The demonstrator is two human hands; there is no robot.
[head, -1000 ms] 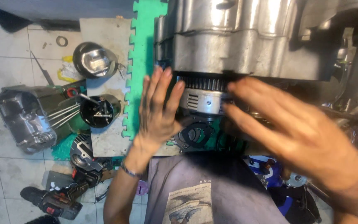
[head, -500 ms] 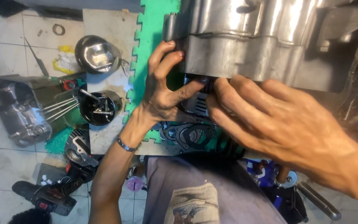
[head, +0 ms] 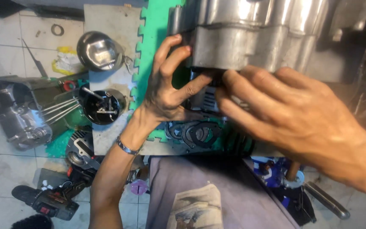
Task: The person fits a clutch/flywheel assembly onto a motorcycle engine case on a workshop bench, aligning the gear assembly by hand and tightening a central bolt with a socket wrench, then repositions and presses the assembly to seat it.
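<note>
A large silver engine casing [head: 250, 34] fills the top middle of the head view, above a green foam mat [head: 154, 51]. Under its near edge sits a small finned metal part [head: 204, 101], mostly hidden by fingers. My left hand [head: 168, 87] curls around the casing's left corner, thumb pressed against the finned part. My right hand [head: 293, 114] comes in from the right, fingers spread, their tips on the finned part and the casing's lower edge. Black gaskets [head: 198, 133] lie on the mat just below both hands.
On the tiled floor at left lie an engine cover with long studs [head: 15, 110], a round black bowl of parts [head: 102, 106], a shiny metal bowl [head: 98, 51] and a cordless drill [head: 47, 199]. Blue parts [head: 276, 174] lie at lower right.
Both hands closed in from open, spread positions onto the finned part beneath the casing. The view shifted, so the casing now sits lower and larger in frame.
</note>
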